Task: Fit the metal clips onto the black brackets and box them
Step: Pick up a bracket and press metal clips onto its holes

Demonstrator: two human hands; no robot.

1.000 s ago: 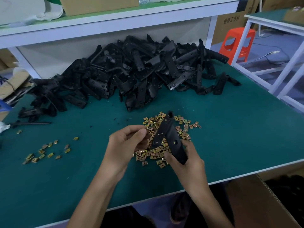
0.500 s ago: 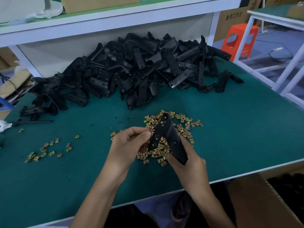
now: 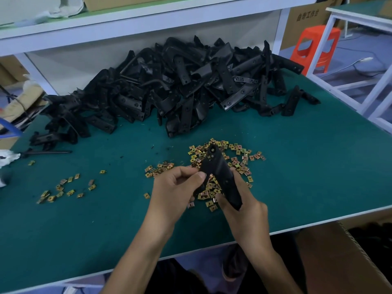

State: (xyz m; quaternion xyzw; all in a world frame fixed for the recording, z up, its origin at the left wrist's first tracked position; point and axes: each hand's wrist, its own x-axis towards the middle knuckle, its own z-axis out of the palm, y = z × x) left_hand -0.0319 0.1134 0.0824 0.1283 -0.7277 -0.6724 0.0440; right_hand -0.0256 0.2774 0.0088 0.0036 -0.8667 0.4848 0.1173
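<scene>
The work takes place on a green-topped desk (image 3: 318, 166).

**Held part.** One black bracket (image 3: 220, 172) is held above the desk, over the main heap of clips. It is angled, with its bend pointing away from the person and its two legs spreading toward them.

**Hands.**
- The right hand (image 3: 244, 209) is clenched around the near end of the bracket's right leg.
- The left hand (image 3: 178, 192) has its fingers curled, and its thumb and fingertips pinch the near end of the left leg. Whether a clip sits between those fingers cannot be told.

**Loose parts.**
- The brass-coloured metal clips (image 3: 233, 153) lie in a loose heap directly beneath and beyond the held bracket.
- A smaller scatter of clips (image 3: 63, 189) lies well apart, on the left side of the desk.
- The pile of brackets (image 3: 169, 85) occupies the far side of the desk, below a white shelf (image 3: 148, 15).

**Surroundings.**
- An open cardboard box (image 3: 339, 262) stands below the desk's near right edge. Its contents appear dark and cannot be identified.
- An orange stool (image 3: 316, 47) stands on the floor at the far right.
</scene>
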